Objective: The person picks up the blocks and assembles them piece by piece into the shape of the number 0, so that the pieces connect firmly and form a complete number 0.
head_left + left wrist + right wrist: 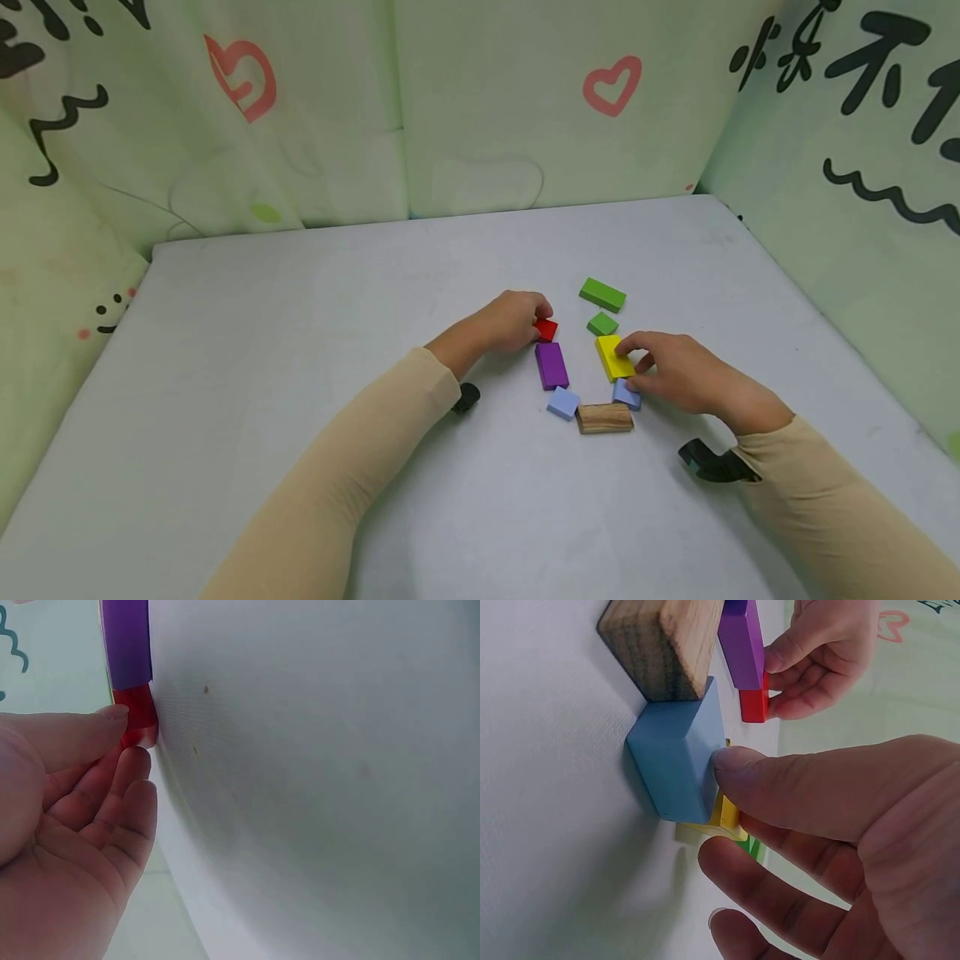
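In the head view my left hand point(517, 321) pinches a small red block point(546, 330) just beyond a purple block point(552, 367). The left wrist view shows the thumb against the red block point(136, 712), which sits end to end with the purple block point(126, 645). My right hand point(678, 371) has its index fingertip on a yellow block point(611, 357). In the right wrist view its thumb touches a light blue block point(671, 761), while the other fingers hang loosely bent. The right index fingertip is hidden there behind the thumb.
A wood-grain block point(605, 419) lies nearest me, between the right light blue block and another light blue block point(563, 403). Beyond the yellow block are a small green block point(602, 324) and a longer green block point(603, 294). A printed curtain point(480, 108) borders the white table point(225, 400).
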`<state>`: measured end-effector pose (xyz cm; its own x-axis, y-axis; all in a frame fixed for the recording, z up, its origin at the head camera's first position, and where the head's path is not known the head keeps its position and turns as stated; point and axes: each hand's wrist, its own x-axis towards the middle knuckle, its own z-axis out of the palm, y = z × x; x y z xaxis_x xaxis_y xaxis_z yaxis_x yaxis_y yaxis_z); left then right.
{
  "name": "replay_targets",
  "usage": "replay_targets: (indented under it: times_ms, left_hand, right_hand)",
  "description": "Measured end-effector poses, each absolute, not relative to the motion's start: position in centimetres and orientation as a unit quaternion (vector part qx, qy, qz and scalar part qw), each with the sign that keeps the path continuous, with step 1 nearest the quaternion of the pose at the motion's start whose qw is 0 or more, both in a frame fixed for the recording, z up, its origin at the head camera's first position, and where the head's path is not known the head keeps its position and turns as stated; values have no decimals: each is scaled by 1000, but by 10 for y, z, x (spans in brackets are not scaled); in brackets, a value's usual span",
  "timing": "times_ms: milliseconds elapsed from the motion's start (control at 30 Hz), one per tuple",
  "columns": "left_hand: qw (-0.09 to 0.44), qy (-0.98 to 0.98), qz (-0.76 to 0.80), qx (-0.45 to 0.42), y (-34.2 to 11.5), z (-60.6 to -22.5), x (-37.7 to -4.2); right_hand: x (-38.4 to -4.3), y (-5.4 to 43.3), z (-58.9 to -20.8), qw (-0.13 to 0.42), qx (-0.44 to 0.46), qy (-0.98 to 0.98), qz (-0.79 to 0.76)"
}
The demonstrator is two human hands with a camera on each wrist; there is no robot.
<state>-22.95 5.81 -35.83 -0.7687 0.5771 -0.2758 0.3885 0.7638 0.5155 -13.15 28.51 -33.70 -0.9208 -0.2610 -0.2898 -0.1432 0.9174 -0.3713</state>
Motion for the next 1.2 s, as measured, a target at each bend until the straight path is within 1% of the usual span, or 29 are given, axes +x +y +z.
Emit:
replay_targets:
  times_ms: [567, 1000, 1200]
  left_hand:
    - [213, 911, 223, 275, 56, -357, -228]
    - [218, 912, 226, 265, 57, -358, -229]
    - [223, 908, 252, 249, 54, -356, -228]
  right_hand:
    - [-131, 285, -337, 165, -106, 965, -174]
    - [-129, 282, -338, 154, -106, 967, -172]
    - [-130, 284, -338, 161, -106, 966, -172]
